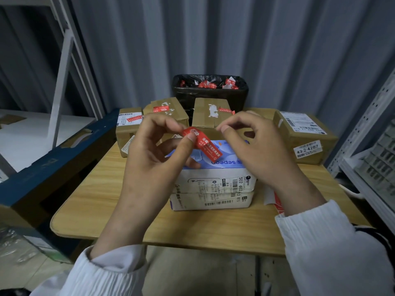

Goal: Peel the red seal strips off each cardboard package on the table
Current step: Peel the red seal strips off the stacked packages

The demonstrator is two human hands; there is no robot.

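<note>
Left hand: My left hand (154, 150) was up over the boxes. Its thumb and first fingers pinched the top end of the red seal strip (205, 144).
Right hand: My right hand (256, 146) was just beside the strip. Its fingers were curled in, with the thumb tip close to the first finger. I saw nothing in it.
Where the strip was: It was between my hands, above the blue and white box (213, 165). That box sat on another box on the desk (106, 189). The strip's low end reached down to the box top, and I could not tell if it was stuck there.
How it would feel: I think it was very light, thin and bendy, since it curled over my thumb. One side was likely sticky, so it could cling to my fingers or fold on itself. A fast tug could rip it.
Where to hold: I think the best spot was a tight pinch low down, close to any stuck part, with a slow pull.
Cardboard: It looked stiff, but its skin could tear. The back package (210, 112) had a white torn patch.
More strips: Red strips were on the back package, the middle package (166, 114) and the left package (128, 127).
Bin: The black bin (210, 95) behind held many crumpled red strips.
</note>
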